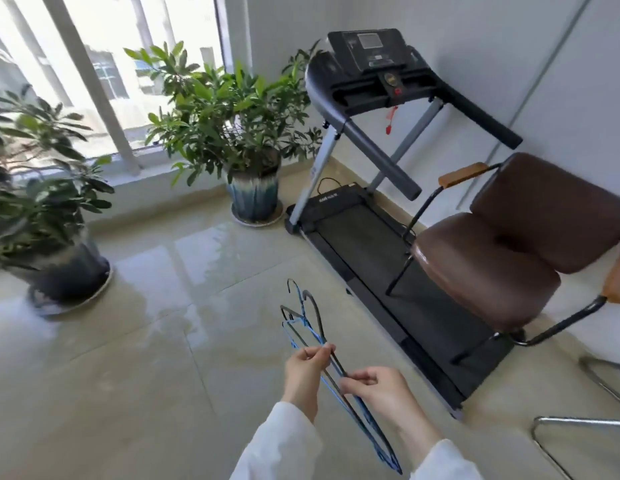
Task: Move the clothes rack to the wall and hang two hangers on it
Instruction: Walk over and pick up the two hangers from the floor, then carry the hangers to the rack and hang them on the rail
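Both hands are out in front of the person, low over the glossy tiled floor [135, 358], each coming out of a white sleeve [284, 441]. The left hand [306, 370] pinches the thin wires of the hangers [303, 318] between thumb and fingertips. The right hand [377, 386], just beside it, pinches the same bundle a little lower down, fingers curled in around the wire. There look to be a blue hanger and a dark one, lying against each other; their hooks point away from the person, and the far ends run back down between the two wrists.

Ahead, a black treadmill [377, 216] stands along the white wall [492, 64]. A brown padded chair [509, 251] with wooden armrests sits just beside it, touching its near side. By the window [104, 71] stand two potted plants: one [232, 112] in the corner next to the treadmill, the other [34, 188] farther left. A chrome tube frame [578, 422] shows at the lower right; I cannot tell what it belongs to.
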Demonstrator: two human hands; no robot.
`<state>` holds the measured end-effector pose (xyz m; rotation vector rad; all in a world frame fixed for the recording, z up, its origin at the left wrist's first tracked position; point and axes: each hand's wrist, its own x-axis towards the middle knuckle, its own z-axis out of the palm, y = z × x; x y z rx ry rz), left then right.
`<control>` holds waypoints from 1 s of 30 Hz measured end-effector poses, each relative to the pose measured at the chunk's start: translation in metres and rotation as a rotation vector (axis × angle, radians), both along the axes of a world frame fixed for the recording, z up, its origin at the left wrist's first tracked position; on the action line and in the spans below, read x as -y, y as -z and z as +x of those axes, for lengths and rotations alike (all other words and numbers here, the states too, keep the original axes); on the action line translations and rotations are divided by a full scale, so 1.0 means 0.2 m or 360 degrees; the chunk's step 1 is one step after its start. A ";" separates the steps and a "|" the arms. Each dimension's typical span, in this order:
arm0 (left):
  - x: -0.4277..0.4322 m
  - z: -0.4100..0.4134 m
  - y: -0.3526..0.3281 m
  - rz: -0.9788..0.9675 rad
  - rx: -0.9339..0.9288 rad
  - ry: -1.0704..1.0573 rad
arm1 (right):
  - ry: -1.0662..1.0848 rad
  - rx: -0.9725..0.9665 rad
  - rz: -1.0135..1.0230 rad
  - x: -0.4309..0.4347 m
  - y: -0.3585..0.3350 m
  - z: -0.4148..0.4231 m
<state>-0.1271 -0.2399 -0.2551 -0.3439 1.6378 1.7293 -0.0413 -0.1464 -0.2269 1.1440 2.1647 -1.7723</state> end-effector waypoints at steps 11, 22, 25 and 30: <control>0.63 0.12 0.01 0.0422 0.0475 -0.0639 | -0.0711 -0.0011 -0.0170 0.39 -0.01 -0.11; 1.36 0.46 -0.11 0.0276 0.0156 -0.1368 | -0.1487 -0.0132 0.0298 1.13 -0.05 -0.13; 1.61 0.59 -0.16 0.0306 0.0050 -0.1669 | -0.1665 -0.0238 0.0480 1.45 -0.07 -0.06; 2.06 0.81 -0.26 0.0306 -0.0082 -0.2091 | -0.1831 -0.0733 0.0982 1.97 -0.14 0.13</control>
